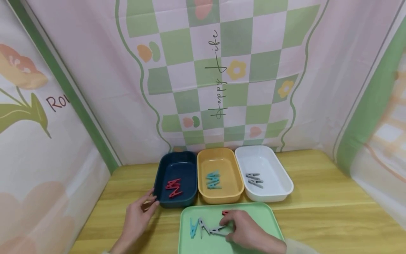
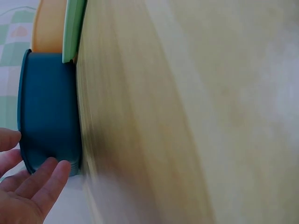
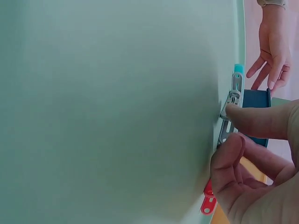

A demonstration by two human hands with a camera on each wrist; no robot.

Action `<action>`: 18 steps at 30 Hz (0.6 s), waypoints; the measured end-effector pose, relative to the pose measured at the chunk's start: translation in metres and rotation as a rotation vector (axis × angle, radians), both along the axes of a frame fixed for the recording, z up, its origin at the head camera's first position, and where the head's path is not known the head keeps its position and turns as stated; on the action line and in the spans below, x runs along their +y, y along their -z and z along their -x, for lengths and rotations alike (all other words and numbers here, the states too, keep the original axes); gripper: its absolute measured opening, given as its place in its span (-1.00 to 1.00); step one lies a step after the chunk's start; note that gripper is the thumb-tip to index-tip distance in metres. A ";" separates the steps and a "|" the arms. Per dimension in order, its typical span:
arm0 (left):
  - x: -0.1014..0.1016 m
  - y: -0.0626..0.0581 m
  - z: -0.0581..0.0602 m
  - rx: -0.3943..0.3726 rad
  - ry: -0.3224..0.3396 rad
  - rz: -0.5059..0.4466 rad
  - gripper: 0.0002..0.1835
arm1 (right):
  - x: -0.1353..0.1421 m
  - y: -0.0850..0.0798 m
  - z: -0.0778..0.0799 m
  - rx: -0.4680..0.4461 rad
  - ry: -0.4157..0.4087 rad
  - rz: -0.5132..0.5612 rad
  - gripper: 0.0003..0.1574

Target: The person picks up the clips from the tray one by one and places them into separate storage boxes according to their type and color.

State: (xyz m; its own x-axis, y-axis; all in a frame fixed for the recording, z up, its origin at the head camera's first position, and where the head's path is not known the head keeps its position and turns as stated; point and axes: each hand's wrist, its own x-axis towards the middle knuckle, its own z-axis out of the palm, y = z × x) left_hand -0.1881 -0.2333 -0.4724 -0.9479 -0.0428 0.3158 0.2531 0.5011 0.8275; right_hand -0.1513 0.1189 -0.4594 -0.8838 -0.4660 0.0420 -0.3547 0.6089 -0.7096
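My left hand (image 1: 138, 215) is at the near left corner of a dark blue bin (image 1: 188, 201), its fairly straight fingers touching the outer wall and rim. Over a light green tray (image 1: 187, 243), my right hand (image 1: 245, 229) has thumb and index finger at the two legs of a grey clothespin (image 1: 215, 231), pinching it. Left of that clothespin lie a second grey clothespin (image 1: 203, 225) and a blue clothespin (image 1: 194, 228). A red clothespin (image 1: 225, 212) shows partly behind the right hand; in the right wrist view, the red clothespin (image 3: 209, 204) is beside the curled fingers.
Behind the tray stand three bins side by side. The dark blue one holds red clothespins (image 1: 173, 187), the yellow bin (image 1: 220, 158) blue clothespins (image 1: 213, 180), the white bin (image 1: 272, 169) grey clothespins (image 1: 254, 180). A patterned curtain (image 1: 234, 42) hangs behind the wooden table (image 1: 333, 218).
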 end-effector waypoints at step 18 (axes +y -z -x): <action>-0.001 0.001 0.001 0.004 0.002 0.000 -0.78 | 0.001 0.005 0.000 0.071 0.064 -0.004 -0.60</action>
State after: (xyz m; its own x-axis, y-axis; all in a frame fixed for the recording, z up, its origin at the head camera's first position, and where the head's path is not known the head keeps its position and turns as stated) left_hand -0.1886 -0.2339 -0.4737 -0.9466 -0.0412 0.3197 0.2574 0.5006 0.8265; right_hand -0.1510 0.1203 -0.4644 -0.9067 -0.4086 0.1044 -0.3644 0.6345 -0.6817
